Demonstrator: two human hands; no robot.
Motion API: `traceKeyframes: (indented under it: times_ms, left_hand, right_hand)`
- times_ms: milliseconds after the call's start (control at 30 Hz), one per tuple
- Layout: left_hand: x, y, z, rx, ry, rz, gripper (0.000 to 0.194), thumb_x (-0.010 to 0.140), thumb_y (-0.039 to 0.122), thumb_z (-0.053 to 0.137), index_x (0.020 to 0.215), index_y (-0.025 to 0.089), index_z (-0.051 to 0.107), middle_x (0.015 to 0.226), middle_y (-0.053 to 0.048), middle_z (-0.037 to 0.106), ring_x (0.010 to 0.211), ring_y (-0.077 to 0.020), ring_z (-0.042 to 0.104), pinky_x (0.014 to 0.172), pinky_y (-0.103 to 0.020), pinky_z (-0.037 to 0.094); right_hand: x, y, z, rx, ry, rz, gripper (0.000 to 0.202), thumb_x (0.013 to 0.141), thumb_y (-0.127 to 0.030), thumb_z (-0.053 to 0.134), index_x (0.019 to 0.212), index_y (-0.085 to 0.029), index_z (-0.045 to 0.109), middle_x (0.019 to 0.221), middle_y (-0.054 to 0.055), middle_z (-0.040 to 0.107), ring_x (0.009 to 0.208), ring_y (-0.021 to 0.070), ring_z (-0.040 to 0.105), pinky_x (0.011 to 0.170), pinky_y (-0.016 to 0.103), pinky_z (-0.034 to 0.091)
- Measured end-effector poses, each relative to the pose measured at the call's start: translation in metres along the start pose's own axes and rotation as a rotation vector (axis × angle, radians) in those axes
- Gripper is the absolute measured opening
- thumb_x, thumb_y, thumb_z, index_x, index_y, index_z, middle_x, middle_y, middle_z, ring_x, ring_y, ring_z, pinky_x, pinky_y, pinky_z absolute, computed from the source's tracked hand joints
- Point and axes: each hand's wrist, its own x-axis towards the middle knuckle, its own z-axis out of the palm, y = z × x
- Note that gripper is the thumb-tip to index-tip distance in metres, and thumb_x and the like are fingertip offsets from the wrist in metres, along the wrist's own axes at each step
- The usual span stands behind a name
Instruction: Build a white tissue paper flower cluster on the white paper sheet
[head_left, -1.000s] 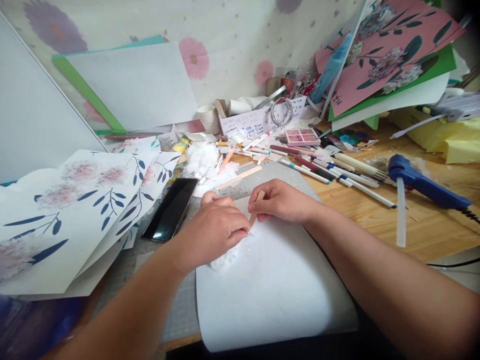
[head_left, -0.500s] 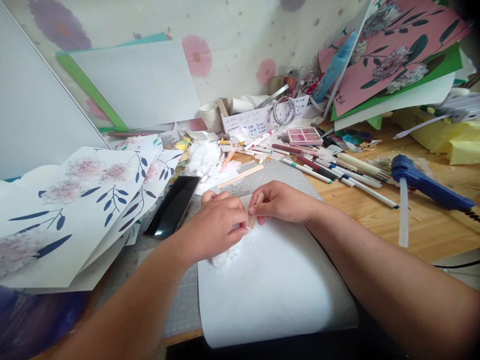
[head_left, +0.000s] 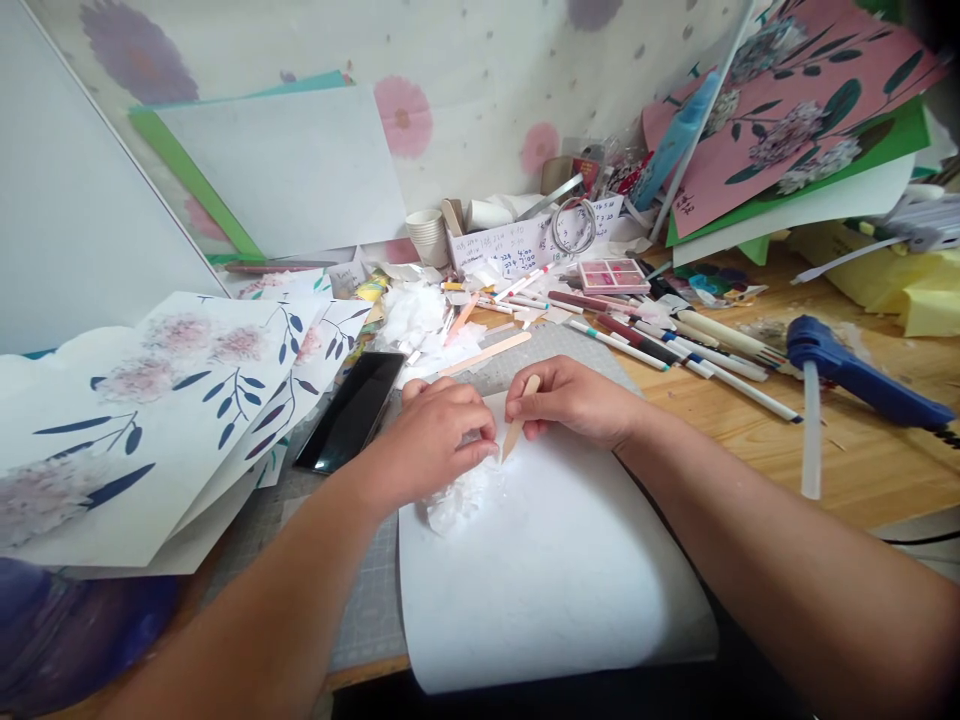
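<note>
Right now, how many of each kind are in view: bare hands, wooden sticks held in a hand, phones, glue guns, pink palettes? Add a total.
Left hand and right hand: 2
Held wooden stick: 1
Black phone: 1
Blue glue gun: 1
Pink palette: 1
Total: 6

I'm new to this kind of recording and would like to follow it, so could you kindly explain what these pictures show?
There is no machine here: a person works with two bare hands, and every picture comes from one head-worn camera looking forward and down. The right hand holds a flat wooden stick, its lower end near the left fingertips. The left hand is over a white, ruffled, flower-like cluster on a white paper sheet; whether it pinches anything is unclear. Beneath lies a gray cutting mat on a wooden table. Around them are a smartphone, floral pictures, marker pens and a blue glue gun.
</note>
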Motion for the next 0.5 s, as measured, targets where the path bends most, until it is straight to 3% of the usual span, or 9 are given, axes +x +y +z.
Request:
traceKeyframes:
  times_ms: [100, 267, 400, 500]
  left_hand:
    - [0.000, -0.010, -0.005, 0.000, 0.135, -0.095, 0.011, 0.086, 0.028, 0.057, 0.081, 0.025, 0.067, 0.090, 0.002, 0.067, 0.094, -0.0206, 0.057, 0.086, -0.038, 0.031]
    - [-0.004, -0.046, -0.016, 0.000, 0.336, -0.408, 0.015, 0.085, 0.029, 0.050, 0.083, 0.023, 0.064, 0.089, 0.000, 0.068, 0.083, -0.0186, 0.060, 0.076, -0.033, 0.041]
    - [-0.006, -0.069, -0.015, 0.089, 0.358, -0.484, 0.013, 0.081, 0.026, 0.052, 0.081, 0.024, 0.066, 0.084, -0.001, 0.069, 0.081, -0.0214, 0.060, 0.075, -0.037, 0.039]
    - [-0.006, -0.069, -0.010, 0.137, 0.308, -0.467, 0.010, 0.077, 0.026, 0.058, 0.080, 0.025, 0.068, 0.089, -0.002, 0.070, 0.087, -0.0242, 0.059, 0.077, -0.039, 0.037]
  right_hand:
    - [0.000, 0.001, 0.001, -0.026, -0.011, 0.004, 0.016, 0.065, -0.029, 0.073, 0.064, -0.016, 0.063, 0.049, -0.003, 0.059, 0.049, 0.0105, 0.051, 0.054, 0.024, 0.038]
    - [0.001, 0.003, 0.003, -0.106, 0.006, 0.041, 0.013, 0.072, -0.027, 0.067, 0.066, -0.017, 0.062, 0.051, -0.003, 0.060, 0.049, 0.0101, 0.048, 0.053, 0.024, 0.035]
    - [0.002, 0.005, 0.003, -0.113, 0.014, 0.069, 0.014, 0.073, -0.030, 0.066, 0.067, -0.018, 0.062, 0.052, -0.003, 0.059, 0.050, 0.0111, 0.048, 0.052, 0.025, 0.033]
    - [0.002, 0.006, 0.003, -0.114, 0.017, 0.075, 0.016, 0.074, -0.031, 0.066, 0.066, -0.018, 0.062, 0.052, -0.003, 0.059, 0.050, 0.0115, 0.047, 0.052, 0.025, 0.033]
